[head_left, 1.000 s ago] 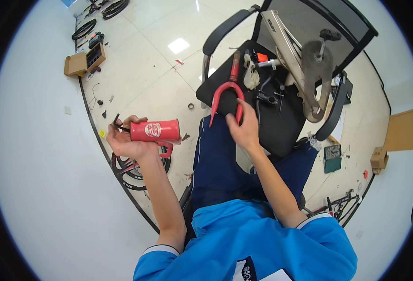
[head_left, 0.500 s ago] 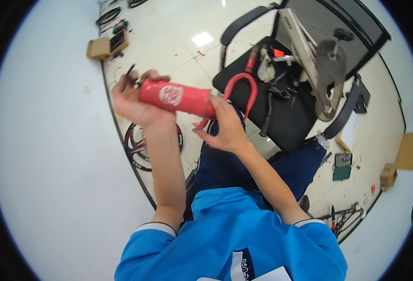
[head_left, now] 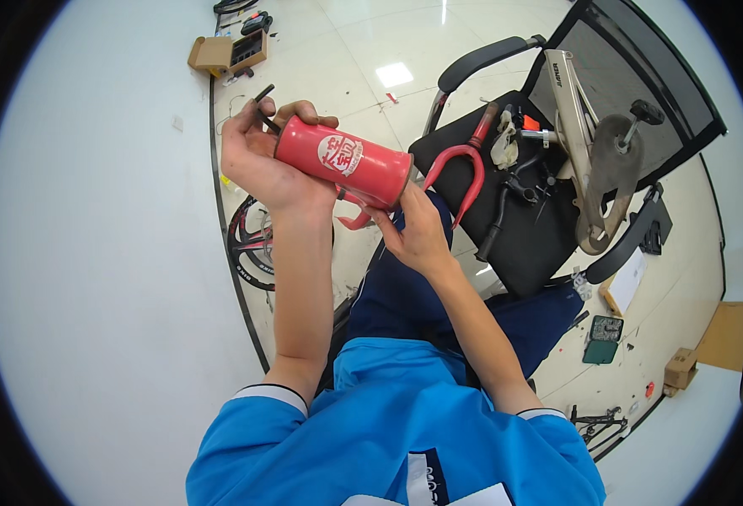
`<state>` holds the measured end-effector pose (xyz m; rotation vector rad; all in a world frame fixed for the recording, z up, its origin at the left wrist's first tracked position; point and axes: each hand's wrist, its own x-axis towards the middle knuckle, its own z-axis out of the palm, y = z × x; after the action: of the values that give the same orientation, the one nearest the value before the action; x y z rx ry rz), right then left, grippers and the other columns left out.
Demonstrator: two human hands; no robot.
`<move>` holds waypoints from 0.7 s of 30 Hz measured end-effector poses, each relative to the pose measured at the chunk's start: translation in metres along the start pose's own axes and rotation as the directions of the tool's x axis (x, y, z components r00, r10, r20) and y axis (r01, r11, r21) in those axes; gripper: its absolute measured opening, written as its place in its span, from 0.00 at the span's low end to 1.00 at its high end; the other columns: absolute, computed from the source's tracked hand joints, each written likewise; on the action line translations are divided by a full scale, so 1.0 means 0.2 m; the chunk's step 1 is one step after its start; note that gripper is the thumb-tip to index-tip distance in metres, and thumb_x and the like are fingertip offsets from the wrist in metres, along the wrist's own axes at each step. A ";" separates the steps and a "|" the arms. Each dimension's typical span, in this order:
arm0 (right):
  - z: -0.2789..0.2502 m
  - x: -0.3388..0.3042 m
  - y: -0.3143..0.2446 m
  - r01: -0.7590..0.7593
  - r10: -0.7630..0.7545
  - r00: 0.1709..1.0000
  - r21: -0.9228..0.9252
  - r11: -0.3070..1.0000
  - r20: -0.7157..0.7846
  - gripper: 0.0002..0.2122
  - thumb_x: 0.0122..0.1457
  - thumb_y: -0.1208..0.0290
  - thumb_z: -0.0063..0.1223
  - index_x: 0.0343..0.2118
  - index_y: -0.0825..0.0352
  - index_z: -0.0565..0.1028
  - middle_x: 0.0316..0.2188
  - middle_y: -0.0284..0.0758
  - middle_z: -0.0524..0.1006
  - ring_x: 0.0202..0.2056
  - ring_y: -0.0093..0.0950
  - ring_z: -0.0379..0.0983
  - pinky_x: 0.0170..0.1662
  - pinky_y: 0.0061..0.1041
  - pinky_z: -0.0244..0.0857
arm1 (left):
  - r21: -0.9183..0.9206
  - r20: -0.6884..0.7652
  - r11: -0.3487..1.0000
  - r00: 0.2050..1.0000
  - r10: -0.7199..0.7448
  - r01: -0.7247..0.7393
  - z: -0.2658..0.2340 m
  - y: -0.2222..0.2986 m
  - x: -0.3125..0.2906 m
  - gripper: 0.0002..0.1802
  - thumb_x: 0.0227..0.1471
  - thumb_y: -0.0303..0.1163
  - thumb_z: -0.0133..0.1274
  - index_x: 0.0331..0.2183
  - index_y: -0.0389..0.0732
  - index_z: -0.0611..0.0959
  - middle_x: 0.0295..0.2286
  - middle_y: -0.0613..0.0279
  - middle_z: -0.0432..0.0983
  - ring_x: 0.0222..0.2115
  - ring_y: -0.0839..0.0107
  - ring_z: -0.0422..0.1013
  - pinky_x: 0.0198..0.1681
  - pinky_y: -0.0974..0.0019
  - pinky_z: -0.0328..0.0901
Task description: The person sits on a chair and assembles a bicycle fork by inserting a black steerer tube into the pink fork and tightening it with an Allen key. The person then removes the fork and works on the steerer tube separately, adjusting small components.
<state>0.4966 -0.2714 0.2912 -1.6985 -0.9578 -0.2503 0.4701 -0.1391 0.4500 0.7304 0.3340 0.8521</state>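
A short, wide red tube (head_left: 371,173) with a round white sticker lies across both my hands, tilted down to the right. Around its left end is my left hand (head_left: 274,173), closed, with fingertips over the upper edge. A thin black bent rod (head_left: 263,94) sticks out there between the fingers; whether it joins the tube cannot be seen. My right hand (head_left: 419,234) grips the tube's lower right end from beneath, some fingers hidden behind it. Under the tube a curved red piece (head_left: 354,221) shows, partly covered.
Ahead on the right, a black chair (head_left: 451,126) carries a red bicycle fork (head_left: 472,156), a black handlebar part (head_left: 493,223) and a beige frame piece (head_left: 567,101) with a crank. A wheel (head_left: 249,244) stands by the white wall at left. Green tool case (head_left: 600,352) on the floor.
The tube has come slightly right and tilts more steeply, its sticker now facing up clearly. My right hand has shifted a little right and down under its end.
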 end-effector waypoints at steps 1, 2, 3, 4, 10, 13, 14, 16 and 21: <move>0.01 0.01 0.00 0.026 -0.026 1.000 0.009 1.000 -0.011 0.27 0.52 0.77 0.64 0.56 0.70 0.68 0.41 0.46 0.77 0.42 0.45 0.75 0.45 0.38 0.69 | 0.003 -0.004 1.000 1.000 -0.003 0.003 -0.01 0.02 0.00 0.11 0.55 0.41 0.42 0.27 0.45 0.70 0.19 0.57 0.70 0.23 0.62 0.68 0.34 0.61 0.68; 0.02 0.01 0.00 0.043 -0.042 0.999 0.007 0.999 -0.011 0.28 0.52 0.77 0.64 0.56 0.70 0.68 0.42 0.46 0.77 0.42 0.45 0.75 0.46 0.37 0.69 | 0.006 -0.007 1.000 1.000 -0.003 0.003 0.00 0.03 0.00 0.11 0.55 0.41 0.42 0.27 0.45 0.70 0.19 0.57 0.70 0.23 0.62 0.68 0.34 0.61 0.68; 0.03 0.02 0.01 0.059 -0.059 0.998 0.005 0.998 -0.011 0.28 0.51 0.76 0.65 0.56 0.70 0.68 0.42 0.46 0.77 0.42 0.44 0.75 0.46 0.37 0.69 | 0.008 -0.009 1.000 1.000 -0.003 0.003 -0.01 0.05 0.00 0.11 0.55 0.41 0.42 0.27 0.45 0.71 0.19 0.56 0.70 0.23 0.62 0.68 0.34 0.61 0.68; 0.04 0.03 0.01 0.075 -0.075 0.997 0.002 0.997 -0.011 0.29 0.51 0.76 0.66 0.56 0.70 0.68 0.42 0.46 0.77 0.42 0.44 0.75 0.46 0.37 0.69 | -0.003 -0.005 1.000 1.000 0.006 -0.006 -0.02 0.06 0.00 0.12 0.56 0.41 0.42 0.27 0.45 0.71 0.19 0.55 0.71 0.23 0.61 0.69 0.33 0.60 0.69; 0.23 0.04 0.12 -0.250 0.254 0.966 0.455 0.855 0.053 0.26 0.45 0.73 0.70 0.47 0.68 0.71 0.36 0.45 0.79 0.38 0.43 0.79 0.41 0.33 0.72 | -0.087 0.107 0.994 0.991 0.074 -0.065 -0.02 0.09 -0.02 0.14 0.58 0.42 0.40 0.27 0.44 0.71 0.21 0.58 0.71 0.23 0.60 0.72 0.31 0.53 0.72; 0.25 0.06 0.09 -0.123 0.157 0.982 0.271 0.955 -0.108 0.23 0.44 0.72 0.71 0.43 0.67 0.71 0.30 0.44 0.80 0.32 0.41 0.81 0.36 0.31 0.73 | -0.118 0.396 0.993 0.917 0.041 0.007 -0.04 0.12 0.06 0.18 0.59 0.42 0.39 0.28 0.38 0.74 0.32 0.42 0.76 0.38 0.51 0.72 0.42 0.55 0.67; 0.24 0.09 0.03 -0.064 0.110 0.976 0.235 0.970 -0.186 0.23 0.46 0.69 0.73 0.42 0.66 0.71 0.27 0.43 0.80 0.30 0.38 0.81 0.34 0.30 0.73 | -0.084 0.338 0.996 0.939 0.056 -0.030 0.00 0.13 0.08 0.17 0.60 0.41 0.40 0.27 0.39 0.73 0.34 0.41 0.77 0.40 0.51 0.73 0.40 0.59 0.67; 0.15 0.18 -0.07 -0.098 0.169 0.955 0.281 0.955 -0.244 0.23 0.47 0.65 0.74 0.41 0.68 0.73 0.26 0.40 0.80 0.28 0.32 0.81 0.33 0.28 0.73 | -0.010 0.221 0.996 0.971 0.090 -0.090 0.10 0.15 0.14 0.16 0.61 0.40 0.40 0.25 0.42 0.71 0.39 0.39 0.79 0.43 0.51 0.75 0.37 0.65 0.68; -0.01 0.26 -0.03 -0.279 0.416 0.874 0.440 0.854 -0.253 0.16 0.53 0.69 0.69 0.38 0.72 0.75 0.26 0.35 0.81 0.26 0.24 0.78 0.33 0.25 0.73 | -0.008 0.385 0.981 0.906 -0.176 0.194 -0.20 0.25 0.46 0.14 0.61 0.36 0.44 0.25 0.40 0.70 0.43 0.40 0.76 0.47 0.53 0.71 0.26 0.67 0.59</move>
<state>0.5282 -0.2491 0.3278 -1.3658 -0.3879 -0.0906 0.4773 -0.0275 0.4578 0.7905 0.0306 0.5193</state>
